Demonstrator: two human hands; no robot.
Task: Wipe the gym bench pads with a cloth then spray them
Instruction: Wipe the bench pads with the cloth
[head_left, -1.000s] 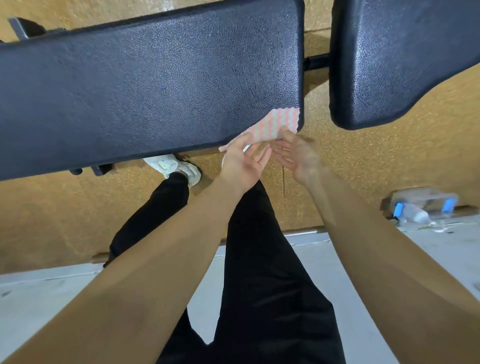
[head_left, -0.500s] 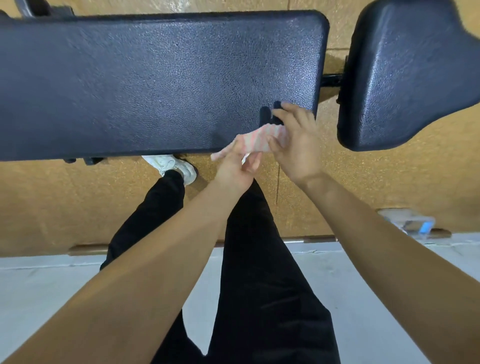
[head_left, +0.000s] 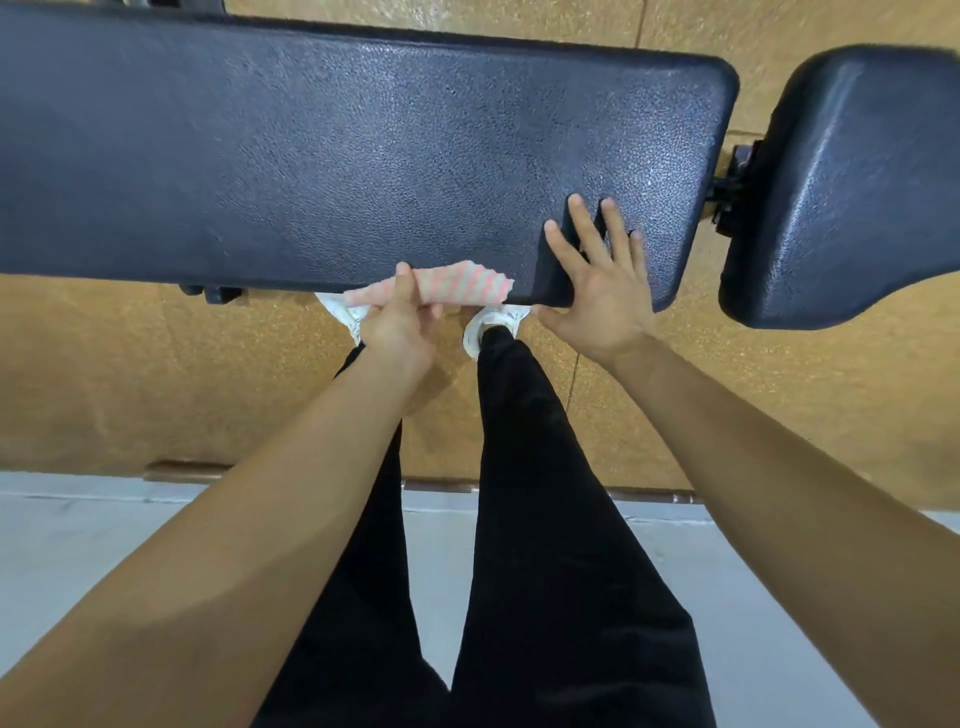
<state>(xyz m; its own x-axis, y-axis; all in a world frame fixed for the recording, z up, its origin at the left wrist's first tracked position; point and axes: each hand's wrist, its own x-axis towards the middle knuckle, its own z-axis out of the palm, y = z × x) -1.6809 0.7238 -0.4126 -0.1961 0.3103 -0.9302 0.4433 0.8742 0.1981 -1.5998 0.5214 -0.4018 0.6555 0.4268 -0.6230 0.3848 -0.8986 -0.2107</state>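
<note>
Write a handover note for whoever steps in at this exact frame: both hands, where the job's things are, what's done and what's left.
Left hand: pinching the pink-and-white cloth, which sits folded at the near edge of the long bench pad.
Right hand: open, empty, fingers spread flat on the same pad near its right end.
Second, smaller pad lies to the right, across a gap, untouched by either hand.
No spray bottle is in view in this frame.
Done: cannot tell how much has been wiped; no wet streaks show.
Left: wipe both pads, then find the spray and spray them.
</note>
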